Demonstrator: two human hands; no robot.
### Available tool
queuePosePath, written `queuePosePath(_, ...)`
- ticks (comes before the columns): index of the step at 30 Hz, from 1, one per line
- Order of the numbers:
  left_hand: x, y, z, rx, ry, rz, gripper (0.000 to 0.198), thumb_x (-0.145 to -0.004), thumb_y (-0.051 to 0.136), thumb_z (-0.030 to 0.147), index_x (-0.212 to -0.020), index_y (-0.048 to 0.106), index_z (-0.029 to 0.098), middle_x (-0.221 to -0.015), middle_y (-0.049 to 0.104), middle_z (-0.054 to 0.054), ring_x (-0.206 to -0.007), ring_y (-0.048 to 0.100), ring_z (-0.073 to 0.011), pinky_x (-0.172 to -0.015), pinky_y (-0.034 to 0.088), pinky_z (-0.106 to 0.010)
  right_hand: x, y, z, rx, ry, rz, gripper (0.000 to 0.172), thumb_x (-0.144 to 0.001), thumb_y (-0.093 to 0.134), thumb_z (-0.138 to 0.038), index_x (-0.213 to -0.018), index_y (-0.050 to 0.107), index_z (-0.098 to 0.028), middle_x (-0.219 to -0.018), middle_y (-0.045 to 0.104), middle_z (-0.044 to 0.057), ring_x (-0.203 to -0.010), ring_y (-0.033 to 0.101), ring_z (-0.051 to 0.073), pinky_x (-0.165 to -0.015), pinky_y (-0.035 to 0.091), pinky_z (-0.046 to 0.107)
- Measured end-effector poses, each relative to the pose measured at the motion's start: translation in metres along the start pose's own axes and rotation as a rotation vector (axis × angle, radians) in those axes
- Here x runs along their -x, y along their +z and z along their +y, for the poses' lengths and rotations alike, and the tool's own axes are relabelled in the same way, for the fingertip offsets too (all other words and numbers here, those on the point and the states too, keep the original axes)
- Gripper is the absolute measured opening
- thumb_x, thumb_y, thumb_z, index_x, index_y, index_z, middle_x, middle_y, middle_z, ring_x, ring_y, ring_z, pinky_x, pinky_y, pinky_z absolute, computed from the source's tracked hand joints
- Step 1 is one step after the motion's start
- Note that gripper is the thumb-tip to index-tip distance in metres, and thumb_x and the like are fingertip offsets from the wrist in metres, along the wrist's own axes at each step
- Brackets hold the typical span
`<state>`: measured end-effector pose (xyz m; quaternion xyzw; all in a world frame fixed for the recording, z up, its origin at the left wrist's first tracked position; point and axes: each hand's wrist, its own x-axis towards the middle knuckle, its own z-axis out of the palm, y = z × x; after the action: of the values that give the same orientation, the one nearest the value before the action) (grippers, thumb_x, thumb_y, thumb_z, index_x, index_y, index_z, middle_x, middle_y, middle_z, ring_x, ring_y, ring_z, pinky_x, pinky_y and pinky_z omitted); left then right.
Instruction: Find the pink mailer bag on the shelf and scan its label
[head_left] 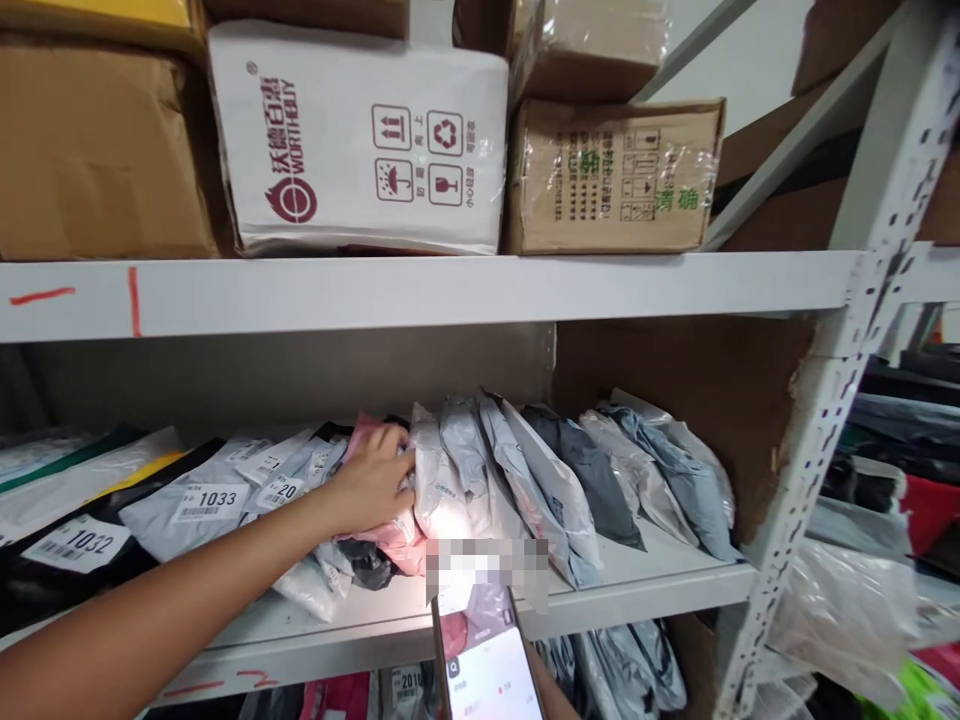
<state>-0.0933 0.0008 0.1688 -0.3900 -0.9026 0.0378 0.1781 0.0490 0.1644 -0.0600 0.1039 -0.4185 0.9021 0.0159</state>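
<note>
My left hand (375, 480) reaches in from the left, its fingers curled over a pink mailing bag (401, 545) in the row of parcels. A small black plastic bag (367, 565) lies just below that hand. To its right lean several grey and white mailing bags (536, 480). My right hand (551, 683) is mostly hidden behind a smartphone (491, 660) that it holds at the bottom of the view. The phone's screen is lit and shows a pinkish camera picture above a white page. Bright light falls on the parcels just above the phone.
Labelled parcels, one marked 1033 (206, 500) and one 1032 (79, 543), lie at left. Above runs a white shelf beam (450, 293) carrying cardboard boxes (615, 175). A perforated upright post (817, 420) stands at right, with more bags beyond. Further parcels (630, 665) fill the shelf below.
</note>
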Motion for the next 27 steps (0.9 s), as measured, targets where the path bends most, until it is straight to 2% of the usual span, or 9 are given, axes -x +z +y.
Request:
queuePosePath(3,-0.01,-0.004,-0.005,0.044,-0.391,-0.02,0.048,-0.086,0.048,0.047,-0.126,0.058,0.021,-0.127,0.054,-0.022,-0.118,0.054,-0.0444,-0.092,0.043,-0.063,-0.013,0.017,-0.003,-0.088,-0.022,-0.149,0.077,-0.042,0.09,-0.05,-0.112,0.069,-0.026,-0.097,0.076,0.009,-0.088,0.072,0.038,-0.084,0.051,0.06)
queuePosePath(5,-0.017,-0.006,-0.005,0.089,-0.423,-0.05,0.049,-0.089,0.046,0.047,-0.13,0.054,0.022,-0.12,0.061,-0.02,-0.11,0.061,-0.0409,-0.085,0.048,-0.054,-0.011,0.038,-0.016,-0.142,-0.003,-0.176,0.092,-0.043,0.09,-0.05,-0.127,0.062,-0.025,-0.107,0.074,0.01,-0.1,0.069,0.038,-0.093,0.047,0.058)
queuePosePath(7,-0.017,-0.006,-0.003,0.107,-0.348,-0.048,0.041,-0.093,0.042,0.037,-0.129,0.053,0.022,-0.114,0.066,-0.015,-0.105,0.065,-0.0333,-0.083,0.05,-0.044,-0.008,0.061,-0.031,-0.165,0.015,-0.201,0.097,-0.049,0.088,-0.049,-0.137,0.053,-0.023,-0.112,0.073,0.012,-0.104,0.068,0.037,-0.098,0.044,0.055)
queuePosePath(13,0.015,0.003,0.004,0.091,-0.34,0.087,0.045,-0.097,0.028,0.019,-0.134,0.052,0.026,-0.124,0.064,-0.009,-0.104,0.066,-0.0257,-0.08,0.049,-0.034,-0.017,0.108,-0.045,-0.395,-0.043,-0.22,0.053,-0.069,0.073,-0.04,-0.12,0.068,-0.026,-0.112,0.074,0.008,-0.096,0.07,0.033,-0.094,0.049,0.052)
queuePosePath(16,0.03,0.008,0.003,0.048,-0.478,0.159,0.047,-0.1,0.024,0.026,-0.14,0.048,0.028,-0.118,0.065,-0.009,-0.097,0.067,-0.0263,-0.077,0.05,-0.034,-0.019,0.111,-0.043,-0.437,-0.032,-0.174,0.057,-0.065,0.077,-0.041,-0.119,0.068,-0.026,-0.112,0.075,0.009,-0.095,0.07,0.032,-0.093,0.05,0.051)
queuePosePath(19,0.036,0.007,0.005,-0.008,-0.586,0.128,0.051,-0.1,0.021,0.025,-0.145,0.045,0.029,-0.112,0.064,-0.012,-0.088,0.068,-0.0285,-0.071,0.05,-0.036,-0.015,0.105,-0.044,-0.418,0.006,-0.1,0.056,-0.061,0.08,-0.042,-0.113,0.069,-0.024,-0.109,0.075,0.01,-0.098,0.068,0.034,-0.088,0.053,0.052)
queuePosePath(21,0.036,0.005,0.007,-0.08,-0.584,0.107,0.053,-0.098,0.022,0.019,-0.145,0.045,0.028,-0.107,0.063,-0.013,-0.087,0.068,-0.0302,-0.072,0.049,-0.038,-0.01,0.099,-0.046,-0.413,0.019,-0.058,0.052,-0.059,0.082,-0.042,-0.106,0.07,-0.024,-0.107,0.075,0.01,-0.103,0.066,0.037,-0.084,0.055,0.052)
queuePosePath(24,0.036,0.003,0.009,-0.176,-0.53,0.118,0.055,-0.095,0.024,0.015,-0.14,0.053,0.028,-0.097,0.06,-0.013,-0.09,0.066,-0.0319,-0.075,0.048,-0.039,-0.007,0.089,-0.049,-0.398,0.034,-0.035,0.058,-0.059,0.083,-0.041,-0.113,0.068,-0.024,-0.112,0.073,0.01,-0.101,0.067,0.036,-0.082,0.055,0.051)
queuePosePath(27,0.039,0.009,0.002,-0.01,-0.538,0.128,0.055,-0.094,0.023,0.017,-0.133,0.059,0.029,-0.102,0.058,-0.012,-0.083,0.066,-0.0283,-0.073,0.05,-0.038,-0.013,0.081,-0.048,-0.345,0.041,-0.134,0.067,-0.055,0.087,-0.044,-0.116,0.068,-0.021,-0.109,0.075,0.011,-0.09,0.071,0.032,-0.084,0.053,0.045)
